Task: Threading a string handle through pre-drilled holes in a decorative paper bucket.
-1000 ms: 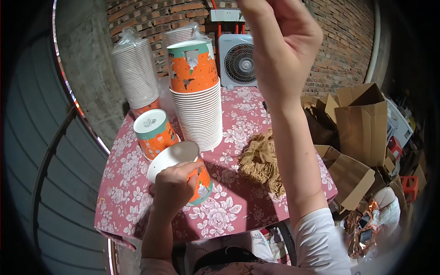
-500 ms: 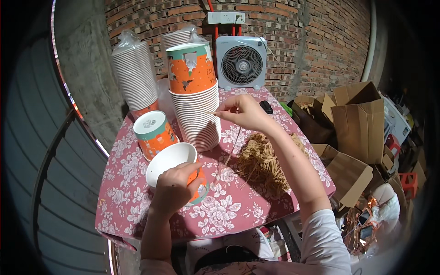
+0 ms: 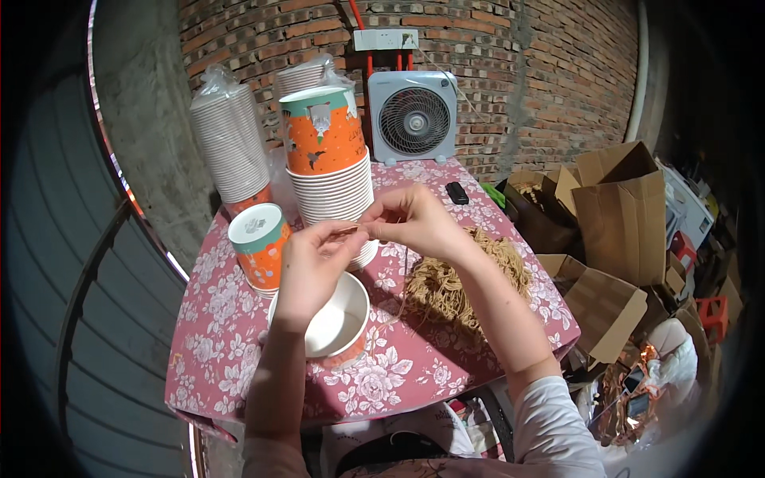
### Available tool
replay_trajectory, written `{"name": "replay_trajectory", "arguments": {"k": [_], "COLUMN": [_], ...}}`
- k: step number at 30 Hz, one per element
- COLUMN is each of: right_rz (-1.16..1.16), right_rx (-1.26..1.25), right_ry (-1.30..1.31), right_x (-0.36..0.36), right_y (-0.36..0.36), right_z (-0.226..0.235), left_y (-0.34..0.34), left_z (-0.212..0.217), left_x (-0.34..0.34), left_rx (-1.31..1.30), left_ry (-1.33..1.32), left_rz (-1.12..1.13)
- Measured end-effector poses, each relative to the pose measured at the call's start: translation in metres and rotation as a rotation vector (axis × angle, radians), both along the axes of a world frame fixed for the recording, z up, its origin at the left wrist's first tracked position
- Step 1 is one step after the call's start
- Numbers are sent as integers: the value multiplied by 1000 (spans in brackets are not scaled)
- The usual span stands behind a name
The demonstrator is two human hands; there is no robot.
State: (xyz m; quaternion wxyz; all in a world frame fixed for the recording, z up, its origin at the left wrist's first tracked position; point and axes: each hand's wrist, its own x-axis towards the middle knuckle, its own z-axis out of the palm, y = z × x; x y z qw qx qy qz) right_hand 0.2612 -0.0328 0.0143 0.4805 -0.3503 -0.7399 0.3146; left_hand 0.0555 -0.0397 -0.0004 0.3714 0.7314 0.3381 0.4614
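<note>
My left hand [image 3: 309, 267] and my right hand [image 3: 416, 225] meet above the table, fingertips pinched together. A short bit of thin tan cord [image 3: 352, 230] shows between them; most of it is hidden by the fingers. Under my left wrist a paper tub [image 3: 344, 323], white inside and orange outside, stands with its mouth up, partly covered by that forearm. Behind the hands rises a tall stack of upturned orange and green paper tubs [image 3: 323, 143] with white rims. A heap of tan cord [image 3: 466, 275] lies beneath my right forearm.
A shorter upturned tub stack [image 3: 261, 251] stands at left, with plastic-wrapped tubs [image 3: 229, 143] behind it. At the back are a box fan [image 3: 414, 119] and a small black object [image 3: 457, 193]. Cardboard boxes [image 3: 617, 215] crowd the right, beyond the flowered tablecloth's edge [image 3: 550, 342].
My left hand has let go of the tub and risen to meet my right hand, which came down and left. The tub went from tilted to standing mouth up.
</note>
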Motion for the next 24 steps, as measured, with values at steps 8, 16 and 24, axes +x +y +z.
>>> {"name": "replay_trajectory", "arguments": {"k": [8, 16, 24], "right_rz": [-78, -130, -659], "right_rx": [-59, -70, 22], "right_ry": [63, 219, 275], "right_x": [6, 13, 118], "right_y": [-6, 3, 33], "right_z": [8, -7, -27], "left_y": [6, 4, 7], "left_z": [22, 11, 24], "left_x": [11, -26, -92], "left_rx": [122, 11, 69], "left_ry": [-87, 76, -124], "left_rz": [22, 80, 340]}}
